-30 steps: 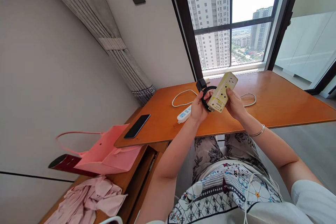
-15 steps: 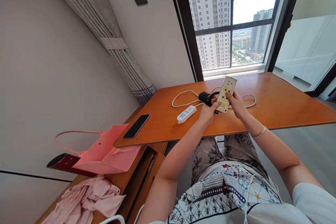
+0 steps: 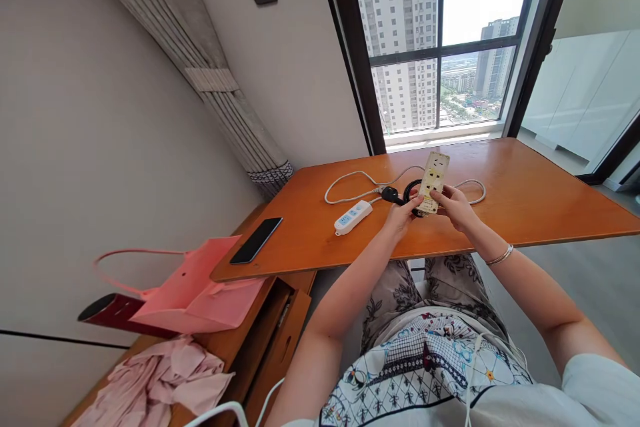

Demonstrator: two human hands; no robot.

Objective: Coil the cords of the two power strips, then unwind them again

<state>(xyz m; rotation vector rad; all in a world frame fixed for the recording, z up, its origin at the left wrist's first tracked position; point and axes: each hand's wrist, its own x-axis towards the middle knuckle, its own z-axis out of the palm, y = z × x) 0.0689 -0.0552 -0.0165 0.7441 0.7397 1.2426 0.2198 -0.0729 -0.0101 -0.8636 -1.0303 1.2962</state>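
A yellowed power strip (image 3: 434,177) with several sockets is held tilted above the table between both hands. My left hand (image 3: 401,215) grips its lower left edge, thumb on the face. My right hand (image 3: 456,207) grips the lower right side, its thumb pressed on the front. A coiled black cord with a black plug (image 3: 389,195) hangs beside the strip, next to my left hand; where the coil passes behind the strip is hidden. To the left lies a smaller white power strip (image 3: 353,217) with blue sockets, its white cable (image 3: 345,177) looped across the table.
On the wooden table (image 3: 540,193) a black phone (image 3: 257,240) lies near the left edge. Below left, a pink bag (image 3: 200,287), a dark red cylinder (image 3: 120,312) and pink cloth (image 3: 165,380) rest on a lower cabinet. A window (image 3: 440,53) stands behind the table.
The yellowed power strip has come slightly lower, and the black plug has dropped away from my left hand's fingers. Both hands still hold the strip. The view has shifted a little.
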